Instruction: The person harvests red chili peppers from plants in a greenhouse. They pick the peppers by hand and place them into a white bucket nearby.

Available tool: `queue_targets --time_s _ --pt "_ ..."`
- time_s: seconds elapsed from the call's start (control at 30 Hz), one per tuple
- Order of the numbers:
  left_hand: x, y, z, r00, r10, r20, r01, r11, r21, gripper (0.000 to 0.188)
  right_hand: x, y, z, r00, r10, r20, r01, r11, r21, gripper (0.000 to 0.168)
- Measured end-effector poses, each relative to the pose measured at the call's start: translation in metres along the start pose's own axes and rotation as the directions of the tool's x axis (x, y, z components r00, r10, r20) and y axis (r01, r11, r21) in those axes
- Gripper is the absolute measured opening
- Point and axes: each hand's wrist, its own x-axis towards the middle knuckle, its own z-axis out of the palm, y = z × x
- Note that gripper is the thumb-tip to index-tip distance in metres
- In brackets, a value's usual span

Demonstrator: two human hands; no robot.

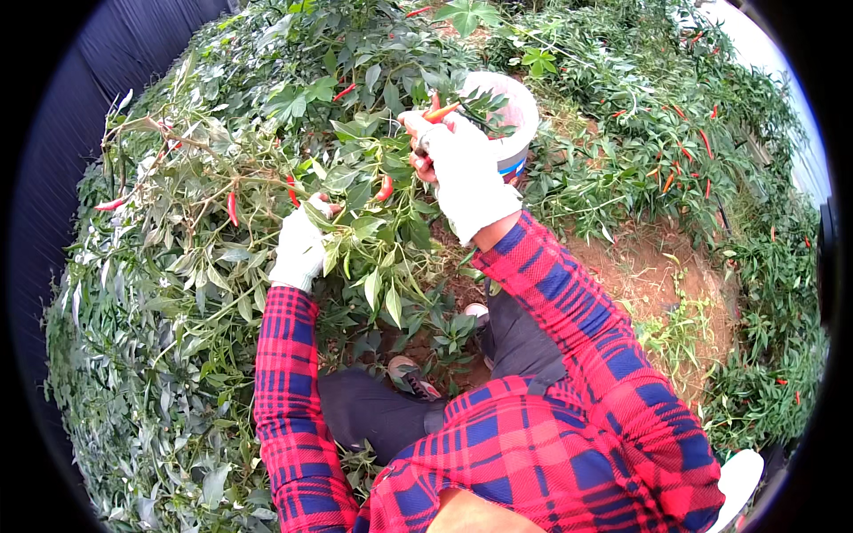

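Observation:
My right hand [466,166], in a white knit glove with bare fingertips, is curled around picked chili peppers [441,112]; orange-red ones stick out past the fingers. It is beside the near left rim of a white bucket [525,110]. My left hand [300,243], gloved the same way, is closed on a leafy branch [363,226] of a chili plant, with leaves partly covering the fingers. One red chili [293,191] hangs just above the left hand. Another red chili [384,188] hangs between my hands, and a third [232,208] is to the left.
Dense chili plants [180,333] fill the left side, backed by a dark sheet wall [100,86]. More plants with red chilies [673,173] grow at the right. Bare reddish soil [640,266] lies between the rows. My shoe [406,370] is among low leaves.

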Motion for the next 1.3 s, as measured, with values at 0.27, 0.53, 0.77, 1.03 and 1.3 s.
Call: queue_targets --time_s 0.27,0.53,0.77,1.03,1.3 --pt "-0.001 0.022 -0.006 0.930 0.361 0.068 -0.352 0.822 0.447 0.034 -0.047 -0.001 -0.027 0.999 0.001 0.036 0.013 0.921 -0.390 0.018" --pt "-0.001 0.038 -0.003 0.862 0.444 0.243 -0.499 0.664 0.557 0.039 -0.094 -0.015 -0.038 0.979 0.165 0.115 -0.173 0.983 0.058 0.018" --pt "0.007 -0.007 -0.007 0.976 0.195 0.095 -0.214 0.935 0.282 0.033 -0.121 -0.031 -0.022 0.925 0.320 0.204 -0.299 0.946 -0.126 0.017" --pt "0.003 0.009 0.002 0.980 0.196 0.022 -0.196 0.954 0.227 0.030 -0.055 0.070 0.007 0.977 0.156 -0.144 -0.167 0.984 -0.066 0.010" --pt "0.005 0.003 0.012 0.979 0.197 -0.051 -0.182 0.960 0.214 0.022 -0.043 0.050 0.031 0.983 0.034 -0.182 -0.061 0.987 -0.147 0.015"
